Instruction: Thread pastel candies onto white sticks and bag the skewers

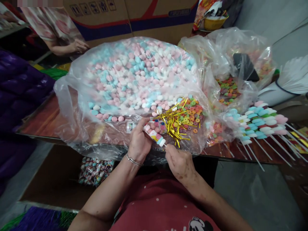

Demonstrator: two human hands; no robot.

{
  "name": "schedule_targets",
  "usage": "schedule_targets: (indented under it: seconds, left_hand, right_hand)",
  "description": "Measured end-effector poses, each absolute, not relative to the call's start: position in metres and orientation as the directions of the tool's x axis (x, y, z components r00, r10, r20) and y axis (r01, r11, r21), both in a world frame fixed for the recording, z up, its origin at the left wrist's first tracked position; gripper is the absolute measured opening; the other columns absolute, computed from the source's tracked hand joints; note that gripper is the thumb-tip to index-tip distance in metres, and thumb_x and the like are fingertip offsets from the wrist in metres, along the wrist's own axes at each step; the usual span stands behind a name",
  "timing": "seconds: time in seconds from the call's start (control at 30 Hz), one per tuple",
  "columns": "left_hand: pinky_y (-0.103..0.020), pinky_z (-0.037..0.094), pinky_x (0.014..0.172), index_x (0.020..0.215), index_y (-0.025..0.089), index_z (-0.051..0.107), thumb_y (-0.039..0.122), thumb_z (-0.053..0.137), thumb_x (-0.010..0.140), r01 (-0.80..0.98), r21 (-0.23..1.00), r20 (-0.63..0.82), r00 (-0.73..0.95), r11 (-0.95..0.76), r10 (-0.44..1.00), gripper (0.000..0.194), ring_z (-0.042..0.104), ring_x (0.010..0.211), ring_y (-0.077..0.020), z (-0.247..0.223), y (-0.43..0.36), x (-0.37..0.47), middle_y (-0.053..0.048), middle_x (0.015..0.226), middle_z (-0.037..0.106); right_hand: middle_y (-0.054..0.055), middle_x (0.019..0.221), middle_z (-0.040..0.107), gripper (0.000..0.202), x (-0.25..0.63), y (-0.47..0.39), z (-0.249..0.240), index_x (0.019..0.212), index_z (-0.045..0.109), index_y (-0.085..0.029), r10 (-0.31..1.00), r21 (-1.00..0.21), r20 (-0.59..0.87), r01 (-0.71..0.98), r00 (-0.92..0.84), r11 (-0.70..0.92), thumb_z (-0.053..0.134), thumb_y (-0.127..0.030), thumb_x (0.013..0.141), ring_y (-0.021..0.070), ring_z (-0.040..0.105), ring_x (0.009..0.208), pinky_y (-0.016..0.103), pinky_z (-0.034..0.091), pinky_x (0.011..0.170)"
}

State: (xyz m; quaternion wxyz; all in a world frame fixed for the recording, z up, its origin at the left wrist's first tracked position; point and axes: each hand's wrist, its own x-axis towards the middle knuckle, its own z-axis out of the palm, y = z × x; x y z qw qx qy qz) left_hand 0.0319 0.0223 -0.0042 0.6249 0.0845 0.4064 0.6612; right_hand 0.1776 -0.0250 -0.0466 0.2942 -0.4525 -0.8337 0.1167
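Observation:
My left hand [141, 141] is closed around a marshmallow skewer [159, 140], which seems to sit partly inside a small printed clear wrapper. Pink, yellow, white and blue pieces show on it. Below it, my right hand [181, 160] pinches the skewer's white stick [165, 145]. Gold twist ties [172, 128] lie in a loose heap just beyond my hands. Ring-shaped gummy candies [192, 112] are spread beside the ties. Past my left fingers, a large clear bag [69, 93] is full of pink, blue and white marshmallows [144, 70].
Many finished skewers [262, 120] lie at the right, sticks overhanging the table edge. A dark phone [245, 67] rests on another candy bag. An open carton [53, 170] holding wrapped candy stands below left. A person's hand [80, 46] is by the big cardboard box [103, 29].

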Motion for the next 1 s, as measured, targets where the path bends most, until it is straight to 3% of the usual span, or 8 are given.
schedule_targets:
  seconds: [0.1, 0.27, 0.37, 0.53, 0.63, 0.7, 0.83, 1.0]
  left_hand:
    - [-0.021, 0.044, 0.048, 0.073, 0.015, 0.057, 0.035, 0.074, 0.073, -0.744, 0.667, -0.323, -0.248, 0.034, 0.913, 0.027, 0.052, 0.044, -0.0086, -0.01, 0.019, 0.043, 0.005, 0.053, 0.052]
    - [-0.02, 0.044, 0.054, 0.088, 0.016, 0.06, 0.028, 0.08, 0.068, -0.722, 0.689, -0.265, -0.183, 0.054, 0.947, 0.03, 0.053, 0.049, -0.0068, -0.018, 0.003, 0.064, 0.006, 0.059, 0.056]
    - [-0.023, 0.048, 0.06, 0.092, 0.015, 0.062, 0.03, 0.084, 0.063, -0.71, 0.695, -0.278, -0.118, 0.114, 0.953, 0.039, 0.062, 0.062, -0.0121, -0.011, -0.002, 0.061, 0.001, 0.068, 0.064]
    - [-0.029, 0.054, 0.066, 0.083, 0.015, 0.064, 0.051, 0.082, 0.059, -0.724, 0.689, -0.203, -0.234, -0.031, 0.951, 0.047, 0.069, 0.08, -0.0222, 0.008, 0.017, 0.025, -0.009, 0.082, 0.071]
    - [-0.028, 0.054, 0.063, 0.079, 0.013, 0.064, 0.042, 0.084, 0.061, -0.714, 0.695, -0.223, -0.331, -0.088, 0.917, 0.04, 0.069, 0.07, -0.0192, 0.014, 0.029, 0.011, -0.006, 0.073, 0.07]
    - [-0.023, 0.051, 0.054, 0.077, 0.012, 0.063, 0.031, 0.084, 0.063, -0.721, 0.69, -0.253, -0.332, -0.072, 0.909, 0.031, 0.063, 0.055, -0.0123, 0.015, 0.032, 0.012, 0.0, 0.06, 0.063]
    - [-0.016, 0.04, 0.043, 0.075, 0.013, 0.061, 0.026, 0.083, 0.065, -0.759, 0.65, -0.235, -0.247, -0.037, 0.94, 0.027, 0.044, 0.04, -0.0029, 0.009, 0.023, 0.032, 0.009, 0.049, 0.046]
    - [-0.02, 0.047, 0.052, 0.085, 0.015, 0.061, 0.029, 0.084, 0.064, -0.775, 0.632, -0.24, -0.19, 0.005, 0.952, 0.035, 0.052, 0.049, -0.0063, -0.001, 0.008, 0.054, 0.006, 0.058, 0.054]
  right_hand:
    - [-0.002, 0.047, 0.053, 0.027, 0.17, -0.024, -0.048, 0.071, 0.057, -0.018, 0.812, -0.458, 0.419, 0.677, -0.407, 0.576, 0.039, -0.014, 0.091, 0.0084, 0.044, 0.042, 0.024, 0.026, 0.048]
    - [-0.002, 0.056, 0.056, 0.025, 0.165, -0.019, -0.039, 0.078, 0.055, -0.018, 0.892, -0.755, 0.278, 0.493, -0.358, 0.433, 0.036, -0.021, 0.094, 0.0086, 0.049, 0.047, 0.02, 0.033, 0.049]
    - [-0.003, 0.055, 0.052, 0.027, 0.172, -0.017, -0.033, 0.075, 0.053, -0.019, 0.905, -0.818, 0.237, 0.431, -0.352, 0.382, 0.035, -0.025, 0.095, 0.0083, 0.047, 0.048, 0.019, 0.035, 0.049]
    - [-0.004, 0.053, 0.052, 0.026, 0.18, -0.02, -0.034, 0.08, 0.059, -0.018, 0.833, -0.648, 0.382, 0.526, -0.401, 0.551, 0.038, -0.02, 0.095, 0.0078, 0.046, 0.046, 0.02, 0.033, 0.049]
    - [-0.001, 0.052, 0.055, 0.024, 0.177, -0.022, -0.037, 0.078, 0.062, -0.017, 0.742, -0.454, 0.521, 0.598, -0.422, 0.66, 0.042, -0.015, 0.092, 0.0093, 0.048, 0.047, 0.023, 0.032, 0.051]
    - [-0.001, 0.052, 0.056, 0.025, 0.173, -0.023, -0.038, 0.077, 0.063, -0.017, 0.731, -0.426, 0.533, 0.611, -0.427, 0.668, 0.043, -0.015, 0.092, 0.0098, 0.048, 0.047, 0.024, 0.032, 0.052]
    - [-0.003, 0.053, 0.052, 0.026, 0.167, -0.025, -0.037, 0.079, 0.061, -0.017, 0.854, -0.702, 0.341, 0.499, -0.392, 0.509, 0.04, -0.022, 0.094, 0.0083, 0.046, 0.048, 0.021, 0.033, 0.051]
    - [-0.007, 0.049, 0.038, 0.031, 0.161, -0.024, -0.033, 0.074, 0.053, -0.019, 0.927, -0.975, 0.014, 0.199, -0.375, 0.096, 0.038, -0.035, 0.095, 0.007, 0.036, 0.043, 0.019, 0.032, 0.043]
